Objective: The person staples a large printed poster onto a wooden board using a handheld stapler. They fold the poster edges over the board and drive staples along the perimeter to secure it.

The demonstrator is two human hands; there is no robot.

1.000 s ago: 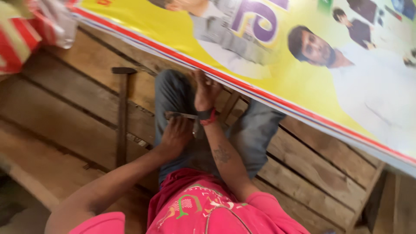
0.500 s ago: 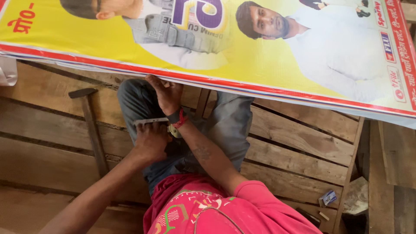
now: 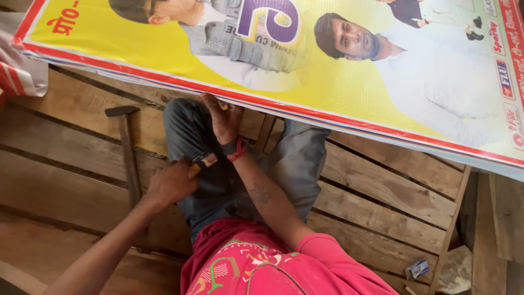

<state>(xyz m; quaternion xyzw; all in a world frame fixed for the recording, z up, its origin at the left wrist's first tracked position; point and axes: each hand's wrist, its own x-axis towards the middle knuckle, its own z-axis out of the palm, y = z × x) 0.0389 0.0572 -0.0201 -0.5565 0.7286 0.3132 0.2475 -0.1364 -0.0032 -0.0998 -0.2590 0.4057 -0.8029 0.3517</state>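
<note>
Under the banner (image 3: 305, 93) edge, right hand (image 3: 225, 117) fingers hidden; left hand (image 3: 172, 183) clenching small tool (image 3: 203, 160)

My right hand (image 3: 225, 117) presses its fingers against the near edge of the big yellow banner (image 3: 327, 93), which lies flat across the far side with a red border strip running left to right, slanting nearer toward the right. My left hand (image 3: 170, 184) is closed round a small tool with a metal head (image 3: 203, 160), held just near my right wrist, over my lap.
</note>
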